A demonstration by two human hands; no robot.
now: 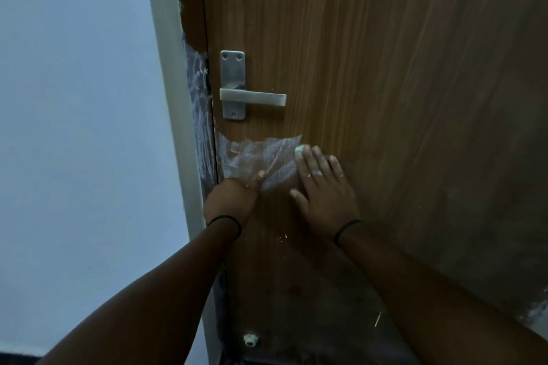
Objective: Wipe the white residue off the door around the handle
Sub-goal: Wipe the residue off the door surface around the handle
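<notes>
A metal lever handle [252, 97] on its screwed backplate sits on a brown wood-grain door [385, 68], and everything else is placed from it. No brand, label or writing can be read on the handle, the plate or the door. The white residue [252, 154] lies just below the handle as a smeared, streaky patch running from the door's left edge rightward to about under the lever's tip; more white smearing runs up the door frame [197, 92] to the left of the handle. The right hand [323, 187] is below and to the right of the handle, laid flat against the door with its fingers straight and spread, pressing a small pale green piece [302, 149], only a corner of which shows past the fingertips at the right end of the residue patch; what the piece is cannot be told. White flecks sit on that hand's knuckles. The left hand [231, 198] is below the handle, at the lower edge of the patch near the door's left edge, its fingers curled under with the thumb pointing up into the smear; it seems to grip nothing. Each wrist has a thin dark band. Far below the handle, near the door's foot, a small white fitting [250, 340] stands out, and a pale wall [74, 127] fills the space left of the frame.
</notes>
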